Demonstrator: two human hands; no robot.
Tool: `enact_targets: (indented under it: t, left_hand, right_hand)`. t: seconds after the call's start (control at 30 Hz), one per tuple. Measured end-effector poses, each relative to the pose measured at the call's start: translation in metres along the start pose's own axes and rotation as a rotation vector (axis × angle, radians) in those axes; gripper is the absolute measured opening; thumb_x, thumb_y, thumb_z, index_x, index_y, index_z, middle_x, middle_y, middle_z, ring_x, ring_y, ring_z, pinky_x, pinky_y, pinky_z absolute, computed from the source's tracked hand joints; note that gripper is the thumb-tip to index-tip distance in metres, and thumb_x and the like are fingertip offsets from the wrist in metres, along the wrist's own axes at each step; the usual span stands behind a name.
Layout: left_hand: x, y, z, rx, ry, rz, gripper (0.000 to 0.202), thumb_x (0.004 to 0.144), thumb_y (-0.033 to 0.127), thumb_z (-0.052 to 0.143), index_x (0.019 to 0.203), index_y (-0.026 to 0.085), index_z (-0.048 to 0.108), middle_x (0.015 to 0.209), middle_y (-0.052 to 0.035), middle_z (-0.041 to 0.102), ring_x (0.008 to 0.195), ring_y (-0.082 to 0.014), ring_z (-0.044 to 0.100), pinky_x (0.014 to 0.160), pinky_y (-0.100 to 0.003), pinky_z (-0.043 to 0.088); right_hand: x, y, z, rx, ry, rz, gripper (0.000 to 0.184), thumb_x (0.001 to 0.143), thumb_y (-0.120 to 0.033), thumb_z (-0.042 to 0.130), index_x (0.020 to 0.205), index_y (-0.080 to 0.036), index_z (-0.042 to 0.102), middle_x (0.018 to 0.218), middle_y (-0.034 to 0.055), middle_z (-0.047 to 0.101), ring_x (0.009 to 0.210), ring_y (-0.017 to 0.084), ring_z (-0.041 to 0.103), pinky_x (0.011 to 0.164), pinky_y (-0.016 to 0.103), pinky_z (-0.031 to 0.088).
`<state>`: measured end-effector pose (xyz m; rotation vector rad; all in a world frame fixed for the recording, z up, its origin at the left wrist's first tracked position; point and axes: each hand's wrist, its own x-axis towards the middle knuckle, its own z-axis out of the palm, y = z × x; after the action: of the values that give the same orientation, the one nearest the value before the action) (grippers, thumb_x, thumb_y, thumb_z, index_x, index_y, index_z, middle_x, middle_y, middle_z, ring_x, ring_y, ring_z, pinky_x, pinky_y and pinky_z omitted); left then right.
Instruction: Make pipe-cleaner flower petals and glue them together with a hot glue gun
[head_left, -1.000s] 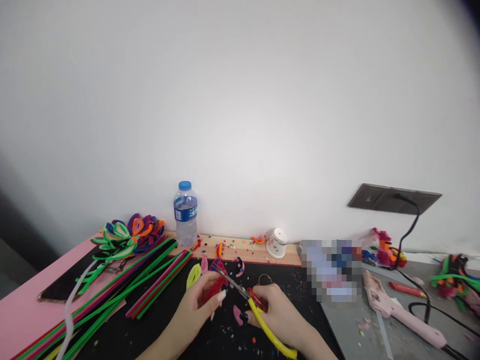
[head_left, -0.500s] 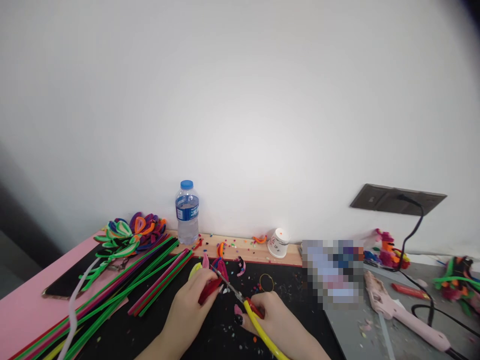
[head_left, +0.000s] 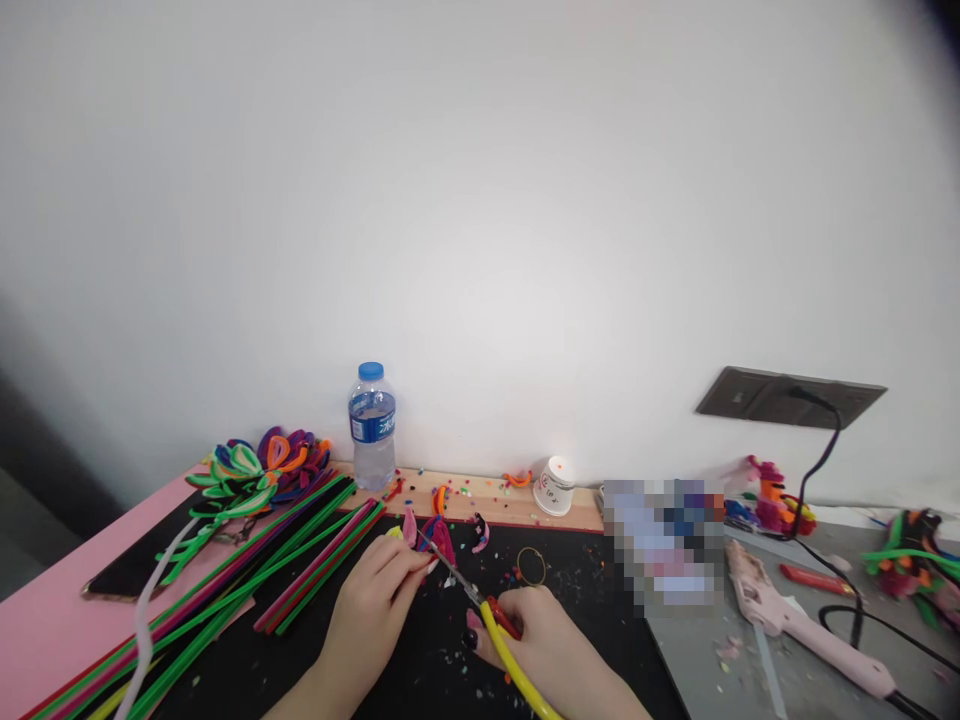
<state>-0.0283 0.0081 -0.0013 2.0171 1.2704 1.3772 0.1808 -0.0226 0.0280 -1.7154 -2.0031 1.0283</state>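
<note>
My right hand [head_left: 534, 632] is closed around the yellow-and-red handles of what look like long-nosed pliers [head_left: 459, 578]. Their thin metal tips point up and left, just past my left fingertips. Thumb and fingers of my left hand [head_left: 379, 598] are pinched together; whatever is between them is hidden. Beyond the fingertips, on the black mat [head_left: 427, 660], lie a pink fuzzy petal [head_left: 409, 527], a red-and-blue fuzzy piece [head_left: 438, 538] and a yellow one [head_left: 394, 533], partly covered by my left hand.
Left are bundled pipe cleaners [head_left: 300, 555], a fuzzy flower [head_left: 244, 475] and a dark phone [head_left: 127, 565]. A water bottle [head_left: 373, 430] and upturned paper cup [head_left: 555, 487] stand at the back. A corded pink glue gun [head_left: 806, 630] lies right, beside a blurred patch [head_left: 671, 545].
The red piece that showed in my left hand is out of sight, and those fingers have closed into a pinch. The pliers have shifted slightly left.
</note>
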Motion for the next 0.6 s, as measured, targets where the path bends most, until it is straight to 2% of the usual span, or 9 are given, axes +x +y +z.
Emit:
enact_targets:
  t: [0.2,0.37,0.47,0.6]
  left_hand:
    - [-0.0009,0.0028,0.0002,-0.107,-0.011,-0.113,0.015,0.079,0.020,0.058,0.068,0.025,0.067,0.068,-0.0032,0.057,0.070,-0.0209,0.052,0.071,-0.029,0.038]
    - [0.0009,0.0026,0.0028,-0.271,-0.028,-0.289,0.012,0.076,0.026,0.063,0.065,0.022,0.067,0.069,-0.0031,0.061,0.069,-0.0206,0.052,0.067,-0.027,0.038]
    - [0.0041,0.0013,0.0038,-0.346,-0.085,-0.408,0.017,0.074,0.032,0.065,0.062,0.020,0.065,0.066,-0.0022,0.061,0.066,-0.0199,0.052,0.064,-0.026,0.038]
    - [0.0085,0.0019,0.0026,-0.463,-0.190,-0.476,0.026,0.074,0.037,0.063,0.058,0.017,0.062,0.060,-0.0007,0.058,0.062,-0.0173,0.049,0.061,-0.025,0.036]
  right_hand:
    - [-0.0011,0.0003,0.0031,-0.081,0.039,0.012,0.031,0.072,-0.038,0.059,0.054,-0.017,0.045,0.051,-0.0039,0.041,0.050,0.009,0.033,0.042,0.019,0.023]
    - [-0.0007,0.0031,0.0071,-0.166,0.072,0.021,0.030,0.072,-0.042,0.060,0.057,-0.016,0.055,0.054,-0.0023,0.047,0.050,0.010,0.035,0.044,0.020,0.025]
    - [-0.0002,0.0046,0.0084,-0.224,0.109,0.022,0.031,0.072,-0.044,0.059,0.059,-0.017,0.057,0.055,-0.0007,0.052,0.050,0.010,0.037,0.045,0.020,0.025]
    - [0.0001,0.0028,0.0048,-0.294,0.157,-0.003,0.032,0.073,-0.046,0.059,0.058,-0.018,0.056,0.054,-0.0008,0.051,0.048,0.010,0.034,0.044,0.021,0.022]
